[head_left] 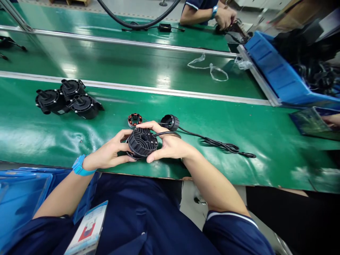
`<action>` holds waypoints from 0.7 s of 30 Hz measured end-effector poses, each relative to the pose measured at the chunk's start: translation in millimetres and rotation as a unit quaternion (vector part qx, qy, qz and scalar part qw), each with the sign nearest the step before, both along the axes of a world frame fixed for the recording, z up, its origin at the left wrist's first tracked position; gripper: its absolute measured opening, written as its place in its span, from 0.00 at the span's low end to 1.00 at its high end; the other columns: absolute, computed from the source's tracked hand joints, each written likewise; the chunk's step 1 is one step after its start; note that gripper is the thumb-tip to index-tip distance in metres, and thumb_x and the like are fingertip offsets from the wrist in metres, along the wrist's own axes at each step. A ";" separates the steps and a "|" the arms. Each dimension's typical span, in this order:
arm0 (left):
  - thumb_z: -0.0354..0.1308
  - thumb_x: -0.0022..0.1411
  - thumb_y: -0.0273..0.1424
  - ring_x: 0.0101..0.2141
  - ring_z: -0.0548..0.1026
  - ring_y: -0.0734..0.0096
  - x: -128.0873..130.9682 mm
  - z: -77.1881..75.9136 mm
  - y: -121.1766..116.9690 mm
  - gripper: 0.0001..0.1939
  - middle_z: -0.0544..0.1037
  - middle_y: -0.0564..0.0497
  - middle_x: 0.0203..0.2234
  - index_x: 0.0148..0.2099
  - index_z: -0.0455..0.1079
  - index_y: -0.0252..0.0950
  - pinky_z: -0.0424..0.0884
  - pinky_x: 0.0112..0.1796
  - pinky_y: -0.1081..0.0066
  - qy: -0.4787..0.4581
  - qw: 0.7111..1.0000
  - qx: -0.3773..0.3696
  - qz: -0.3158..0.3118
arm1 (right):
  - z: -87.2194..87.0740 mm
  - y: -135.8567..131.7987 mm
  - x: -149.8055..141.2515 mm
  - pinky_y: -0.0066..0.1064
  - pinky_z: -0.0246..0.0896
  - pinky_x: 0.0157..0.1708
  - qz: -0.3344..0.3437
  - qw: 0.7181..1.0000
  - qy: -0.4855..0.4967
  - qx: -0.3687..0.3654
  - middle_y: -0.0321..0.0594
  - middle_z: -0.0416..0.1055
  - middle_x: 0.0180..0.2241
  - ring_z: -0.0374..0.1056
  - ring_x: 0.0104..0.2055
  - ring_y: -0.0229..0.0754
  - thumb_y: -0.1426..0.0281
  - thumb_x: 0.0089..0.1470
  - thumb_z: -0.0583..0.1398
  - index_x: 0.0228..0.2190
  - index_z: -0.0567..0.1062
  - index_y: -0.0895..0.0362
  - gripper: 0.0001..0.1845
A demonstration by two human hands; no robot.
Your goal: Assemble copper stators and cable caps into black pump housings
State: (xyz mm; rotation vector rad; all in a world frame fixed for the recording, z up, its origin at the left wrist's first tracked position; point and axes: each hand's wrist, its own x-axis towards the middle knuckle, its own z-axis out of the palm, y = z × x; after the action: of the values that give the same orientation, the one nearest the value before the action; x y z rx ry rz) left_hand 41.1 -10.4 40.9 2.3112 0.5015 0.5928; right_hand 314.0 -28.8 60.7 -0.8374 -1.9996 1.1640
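Note:
Both my hands hold a round black ribbed motor housing (142, 142) just above the green bench. My left hand (113, 150) grips its left side, thumb and fingers wrapped round the rim. On the other side my right hand (167, 143) closes round the housing, with a black cable running out over the fingers. Just behind lies a stator ring (135, 120) with copper windings. Beside it a black ribbed cap (170, 122) rests on its side, and a bundled black cable (221, 143) stretches away to the right.
Several black pump-like units (70, 99) stand together at the left. A blue crate (281, 71) full of dark parts is at the right. Metal rails cross the bench (170, 91). Blue bins (23, 194) sit at my left. Across the bench a co-worker's hands (225, 17) handle a part.

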 end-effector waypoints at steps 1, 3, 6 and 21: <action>0.65 0.66 0.32 0.63 0.66 0.56 -0.2 1.6 2.1 0.09 0.65 0.43 0.61 0.49 0.79 0.42 0.68 0.64 0.57 0.004 1.000 -0.006 -0.012 | -0.6 0.7 -0.2 0.47 0.62 0.62 0.009 1.000 0.000 0.005 0.48 0.68 0.58 0.67 0.60 0.53 0.47 0.46 0.74 0.62 0.66 0.52 0.48; 0.64 0.67 0.31 0.64 0.66 0.56 -0.7 4.8 5.0 0.08 0.65 0.43 0.63 0.48 0.80 0.42 0.68 0.64 0.57 0.013 0.999 -0.012 -0.032 | -1.2 0.2 -0.7 0.48 0.61 0.63 0.012 0.999 0.000 0.033 0.47 0.68 0.58 0.66 0.61 0.53 0.49 0.47 0.75 0.62 0.66 0.51 0.47; 0.63 0.67 0.30 0.64 0.67 0.55 -1.6 7.7 5.7 0.09 0.65 0.42 0.64 0.48 0.80 0.42 0.70 0.63 0.57 0.013 0.999 -0.013 -0.049 | -1.2 -4.9 -1.9 0.49 0.58 0.64 0.003 0.996 0.000 0.087 0.47 0.69 0.59 0.64 0.63 0.54 0.51 0.48 0.74 0.63 0.66 0.49 0.46; 0.62 0.69 0.32 0.62 0.70 0.55 4.2 0.0 2.5 0.12 0.65 0.42 0.64 0.53 0.78 0.42 0.71 0.62 0.55 -0.014 1.000 0.009 -0.009 | -20.6 -19.1 -2.3 0.48 0.58 0.65 -0.053 0.993 0.079 -0.070 0.49 0.66 0.61 0.62 0.65 0.56 0.42 0.49 0.70 0.63 0.65 0.52 0.48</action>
State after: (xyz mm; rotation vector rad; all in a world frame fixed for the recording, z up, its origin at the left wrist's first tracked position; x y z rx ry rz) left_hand 45.3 -7.9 41.0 2.3192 0.4624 0.6221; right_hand 311.7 -47.9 40.1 -0.8812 -1.7401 1.2801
